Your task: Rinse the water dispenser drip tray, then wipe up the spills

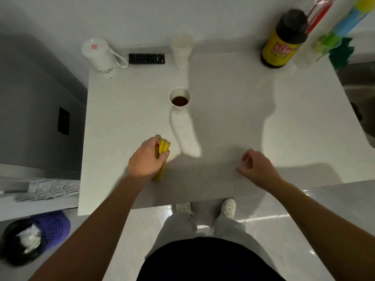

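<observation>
1. Head view: the left hand [146,159] grips a rolled yellow cloth [163,148]. The cloth's long axis runs near to far; its near end touches the white desk [223,122] and its far end points toward the cup.
2. The right hand [257,167] is over the desk, well apart from the cloth, fingers loosely curled and holding nothing.
3. The slotted drip tray [48,189] lies on a lower ledge left of the desk, long axis left to right.
4. A paper cup [179,100] of dark liquid stands mid-desk, beyond the cloth.
5. Along the far wall stand a white jug [101,57], a remote [146,58], stacked cups [182,51] and a dark bottle [284,41]. A sink [361,94] adjoins the desk on the right.
</observation>
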Available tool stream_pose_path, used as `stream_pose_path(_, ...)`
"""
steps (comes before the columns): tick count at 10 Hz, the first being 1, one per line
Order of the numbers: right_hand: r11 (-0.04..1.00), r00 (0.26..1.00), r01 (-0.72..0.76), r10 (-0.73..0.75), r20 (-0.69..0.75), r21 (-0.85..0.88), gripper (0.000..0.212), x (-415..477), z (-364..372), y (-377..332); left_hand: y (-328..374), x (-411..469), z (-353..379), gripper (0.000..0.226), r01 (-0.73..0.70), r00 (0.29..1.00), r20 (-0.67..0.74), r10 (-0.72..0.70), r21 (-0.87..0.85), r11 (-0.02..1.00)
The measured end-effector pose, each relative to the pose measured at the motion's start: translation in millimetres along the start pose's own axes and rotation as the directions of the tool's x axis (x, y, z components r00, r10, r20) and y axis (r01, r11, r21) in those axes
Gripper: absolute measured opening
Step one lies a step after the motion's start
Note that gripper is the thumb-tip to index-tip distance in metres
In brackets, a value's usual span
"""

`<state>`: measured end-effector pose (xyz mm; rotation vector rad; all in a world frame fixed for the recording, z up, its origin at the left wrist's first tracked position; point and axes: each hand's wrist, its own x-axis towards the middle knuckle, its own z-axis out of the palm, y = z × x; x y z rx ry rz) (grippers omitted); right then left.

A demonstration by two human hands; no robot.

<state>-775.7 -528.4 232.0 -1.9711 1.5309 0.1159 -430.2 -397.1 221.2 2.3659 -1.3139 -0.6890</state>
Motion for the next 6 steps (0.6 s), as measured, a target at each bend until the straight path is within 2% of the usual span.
stream_pose_path(1,0.999,0.999,0.015,-0.013,0.048,-0.048,0.034,8.7,2.7,4.8,1.8,-6.8,9.2,0.040,0.049,0.998,-0.045,-0.048,0.009,0.999)
stream_pose_path(3,1.000,0.998,0.016,-0.015,0.061,-0.020,0.035,13.8,6.3,7.2,13.1,-8.4,19.8,0.051,0.102,0.995,-0.010,-0.102,0.078,0.992)
stream_pose_path(4,0.999,0.993,0.026,-0.021,0.115,-0.042,0.033,16.6,3.8,7.1,20.9,-10.9,16.0,0.051,0.099,0.994,0.025,-0.103,0.113,0.989)
stream_pose_path(5,0.998,0.983,0.055,-0.059,0.174,0.027,0.026,24.5,-6.6,3.5,28.2,-12.5,-3.8,0.053,0.084,0.995,0.043,-0.087,0.071,0.994)
stream_pose_path(6,0.990,0.976,0.065,-0.089,0.200,0.126,0.022,9.4,-32.9,-0.5,30.6,-53.4,-21.6,0.058,0.087,0.996,-0.024,-0.087,0.031,0.996)
